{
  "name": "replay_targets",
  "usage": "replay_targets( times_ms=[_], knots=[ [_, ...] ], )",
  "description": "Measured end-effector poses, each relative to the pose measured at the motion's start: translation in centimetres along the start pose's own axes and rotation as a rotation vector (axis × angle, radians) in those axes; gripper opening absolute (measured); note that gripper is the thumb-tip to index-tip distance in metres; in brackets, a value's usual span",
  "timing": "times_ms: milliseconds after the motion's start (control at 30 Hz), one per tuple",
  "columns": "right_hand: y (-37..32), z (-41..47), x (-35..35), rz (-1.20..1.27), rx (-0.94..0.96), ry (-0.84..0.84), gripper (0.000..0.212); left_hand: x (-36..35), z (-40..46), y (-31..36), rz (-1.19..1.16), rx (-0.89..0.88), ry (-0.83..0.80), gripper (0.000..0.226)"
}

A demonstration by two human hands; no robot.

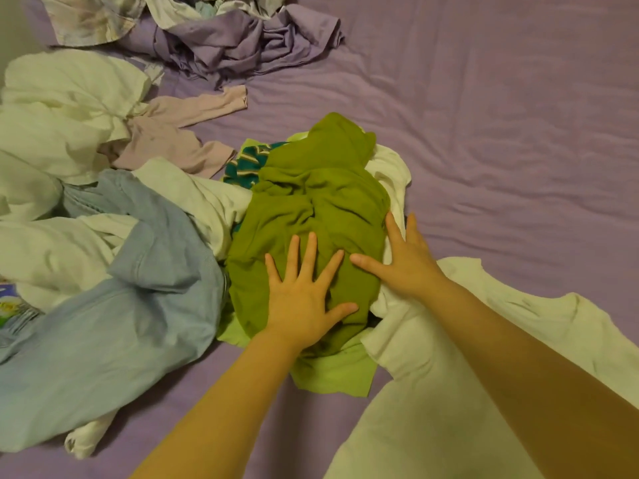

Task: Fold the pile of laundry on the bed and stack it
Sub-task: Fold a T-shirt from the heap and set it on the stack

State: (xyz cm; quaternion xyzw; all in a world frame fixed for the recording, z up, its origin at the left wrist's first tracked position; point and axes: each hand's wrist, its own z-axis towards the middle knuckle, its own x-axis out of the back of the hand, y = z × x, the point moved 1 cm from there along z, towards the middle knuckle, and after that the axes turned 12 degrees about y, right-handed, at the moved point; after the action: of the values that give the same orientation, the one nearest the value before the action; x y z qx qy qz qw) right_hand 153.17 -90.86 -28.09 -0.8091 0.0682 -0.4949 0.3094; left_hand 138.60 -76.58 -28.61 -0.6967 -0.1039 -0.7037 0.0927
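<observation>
Laundry pile (145, 202): spread loose over the left half of the bed (501, 115), from the far left corner down toward the near edge. No folded stack anywhere in view. Judged barely begun; nearly everything left to fold.

Olive green garment (311, 209) near the middle of the bed, crumpled, heaped on top of other pieces. Not yet flat, not yet folded. Probably the piece in hand now.

Left hand (304, 292) flat on the green garment, fingers spread and straight, pressing down, nothing grasped. Right hand (403, 257) also flat and released, fingers straight, palm at the right edge of the green cloth, fingertips reaching onto white fabric just beside it.

Under and around the green piece: lime green cloth (332, 371) sticking out toward the near edge, striped teal item (245, 164) on the far left side, white shirt (390, 167) on the right.

Blue shirt (131, 305) rumpled, touching the green heap on its left. White garment (415, 392) lying under the right forearm, toward the near right. Pale mauve top (173, 133) and cream pieces (58, 108) further left. Purple sheet bundle (242, 39) and a pale patterned piece (93, 19) at the far edge, all unfolded.

Fabrics look soft, thin, heavily creased.
</observation>
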Motion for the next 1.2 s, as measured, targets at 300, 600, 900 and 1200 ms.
replay_targets(
  times_ms=[300, 600, 900, 1200],
  knots=[
    [-1.7, 0.8, -3.3, -0.047, -0.091, -0.011, 0.121, -2.1, 1.6, -3.4, 0.062, -0.095, -0.023, 0.090],
    [-6.1, 1.4, -6.5, 0.107, -0.098, 0.042, 0.116, -1.8, 2.7, -7.2, -0.008, -0.104, 0.003, 0.097],
    [-6.1, -1.0, -5.2, 0.111, 0.049, 0.527, 0.105, -1.3, 2.4, -8.2, -0.042, -0.146, 0.037, 0.093],
    [-1.7, 1.6, -5.9, -0.292, 0.379, 0.201, 0.087, -1.5, 1.1, -9.5, -0.044, -0.237, 0.297, 0.088]
  ],
)
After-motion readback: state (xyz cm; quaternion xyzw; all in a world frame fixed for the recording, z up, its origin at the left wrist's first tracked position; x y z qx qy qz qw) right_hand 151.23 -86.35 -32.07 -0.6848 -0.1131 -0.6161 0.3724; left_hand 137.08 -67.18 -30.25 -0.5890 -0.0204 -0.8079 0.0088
